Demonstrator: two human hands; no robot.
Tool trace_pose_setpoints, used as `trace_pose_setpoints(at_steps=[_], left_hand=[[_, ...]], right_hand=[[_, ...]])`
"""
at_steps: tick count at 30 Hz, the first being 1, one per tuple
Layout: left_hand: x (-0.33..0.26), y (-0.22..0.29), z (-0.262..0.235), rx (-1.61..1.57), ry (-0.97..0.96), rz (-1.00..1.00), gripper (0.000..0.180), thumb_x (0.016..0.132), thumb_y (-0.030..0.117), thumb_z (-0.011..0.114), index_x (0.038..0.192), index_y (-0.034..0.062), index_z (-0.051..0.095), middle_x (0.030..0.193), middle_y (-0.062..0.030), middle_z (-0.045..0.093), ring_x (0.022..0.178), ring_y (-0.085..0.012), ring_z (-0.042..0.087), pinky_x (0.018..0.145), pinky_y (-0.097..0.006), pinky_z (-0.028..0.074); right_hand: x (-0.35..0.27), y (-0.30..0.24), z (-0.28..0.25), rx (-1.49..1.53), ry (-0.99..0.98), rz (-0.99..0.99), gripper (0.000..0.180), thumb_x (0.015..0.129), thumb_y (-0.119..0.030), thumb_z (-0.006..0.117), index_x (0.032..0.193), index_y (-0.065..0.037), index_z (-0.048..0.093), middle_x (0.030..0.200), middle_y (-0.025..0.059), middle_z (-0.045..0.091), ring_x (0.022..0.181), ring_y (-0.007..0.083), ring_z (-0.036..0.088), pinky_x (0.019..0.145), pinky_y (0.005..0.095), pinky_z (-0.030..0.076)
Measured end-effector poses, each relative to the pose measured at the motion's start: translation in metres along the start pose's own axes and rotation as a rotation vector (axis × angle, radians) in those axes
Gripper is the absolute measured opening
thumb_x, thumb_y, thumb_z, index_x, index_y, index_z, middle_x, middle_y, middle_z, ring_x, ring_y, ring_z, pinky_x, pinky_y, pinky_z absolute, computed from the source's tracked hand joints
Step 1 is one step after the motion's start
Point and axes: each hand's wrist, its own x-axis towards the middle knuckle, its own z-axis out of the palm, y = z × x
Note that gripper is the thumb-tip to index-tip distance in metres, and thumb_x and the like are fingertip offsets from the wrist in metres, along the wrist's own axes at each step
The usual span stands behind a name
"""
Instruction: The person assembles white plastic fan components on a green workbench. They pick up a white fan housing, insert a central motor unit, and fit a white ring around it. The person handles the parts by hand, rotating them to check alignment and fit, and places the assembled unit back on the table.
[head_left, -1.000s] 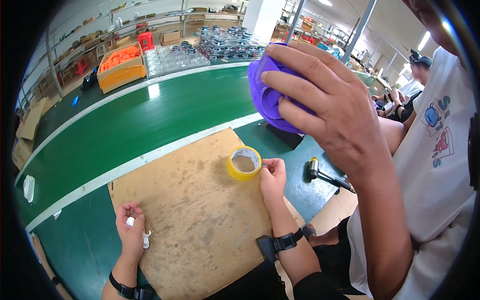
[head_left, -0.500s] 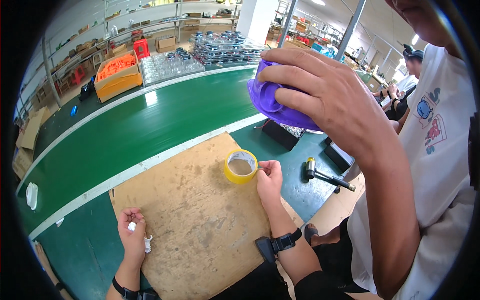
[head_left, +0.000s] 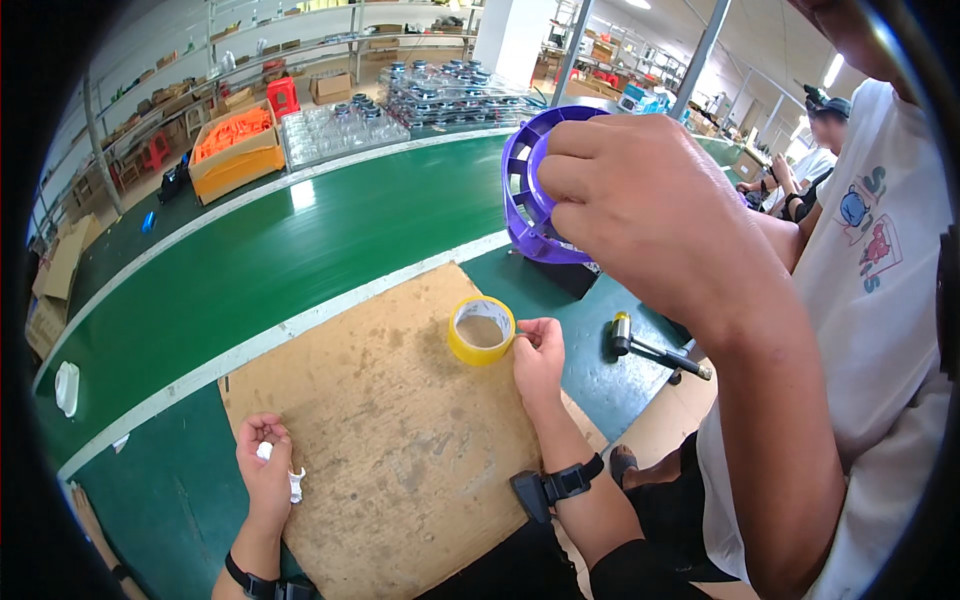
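My left hand (head_left: 264, 468) is curled closed around a crumpled piece of white paper or tissue (head_left: 296, 486), over the left edge of the brown cardboard sheet (head_left: 400, 450). At the sheet's far right, my right hand (head_left: 540, 362) pinches the near-right edge of a yellow tape roll (head_left: 478, 349); its fingertips partly hide the grip. The roll's open core faces up towards me. To the right, a co-worker's hand (head_left: 650, 210) holds up a purple plastic ring-shaped part (head_left: 521, 200) with slots around its rim. That hand covers much of the part.
A green conveyor belt (head_left: 300, 240) runs behind the cardboard. A hammer (head_left: 650, 350) and a black box (head_left: 560, 277) lie on the green table to the right. A co-worker in a white shirt (head_left: 880, 330) stands close by. An orange-filled carton (head_left: 235, 160) sits beyond the belt.
The co-worker's hand has turned the purple part, so its slotted rim now shows, and has come slightly lower. Both my hands and the tape roll stay almost where they were.
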Motion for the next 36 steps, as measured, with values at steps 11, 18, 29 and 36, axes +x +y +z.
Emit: trace_pose_setpoints(at_steps=[11, 18, 29, 36], left_hand=[[-0.002, 0.007, 0.002, -0.016, -0.009, -0.054, 0.026, 0.085, -0.006, 0.057, 0.108, 0.0046, 0.057, 0.093, 0.0003, 0.053, 0.077, -0.0044, 0.046, 0.064, -0.018, 0.039], [-0.001, 0.005, 0.0, 0.022, -0.007, -0.025, 0.027, 0.084, -0.007, 0.056, 0.108, 0.0047, 0.057, 0.093, 0.0003, 0.054, 0.078, -0.0047, 0.047, 0.066, -0.018, 0.039], [-0.001, 0.008, 0.003, 0.016, -0.021, -0.027, 0.027, 0.084, -0.007, 0.056, 0.108, 0.0043, 0.057, 0.092, 0.0004, 0.054, 0.078, -0.0044, 0.047, 0.069, -0.019, 0.04], [-0.001, 0.002, -0.001, 0.015, -0.018, -0.033, 0.027, 0.084, -0.007, 0.056, 0.108, 0.0045, 0.057, 0.092, 0.0007, 0.054, 0.078, -0.0044, 0.047, 0.07, -0.019, 0.039]], right_hand=[[0.002, 0.004, -0.002, 0.001, 0.004, -0.037, 0.016, 0.081, -0.002, 0.059, 0.097, 0.0, 0.06, 0.087, 0.0101, 0.063, 0.078, 0.0199, 0.059, 0.073, 0.0338, 0.05], [0.004, 0.01, -0.006, 0.048, -0.109, 0.068, 0.026, 0.082, 0.009, 0.057, 0.105, -0.003, 0.054, 0.1, 0.0065, 0.06, 0.089, 0.0151, 0.058, 0.078, 0.0273, 0.049], [0.003, 0.003, -0.006, 0.099, -0.084, 0.056, 0.022, 0.081, 0.009, 0.052, 0.101, 0.0, 0.054, 0.094, 0.0046, 0.056, 0.084, 0.0107, 0.053, 0.076, 0.0247, 0.046], [0.001, -0.002, -0.006, 0.101, -0.098, 0.081, 0.022, 0.081, 0.009, 0.051, 0.101, 0.0, 0.054, 0.095, 0.0049, 0.056, 0.085, 0.0111, 0.054, 0.077, 0.0248, 0.046]])
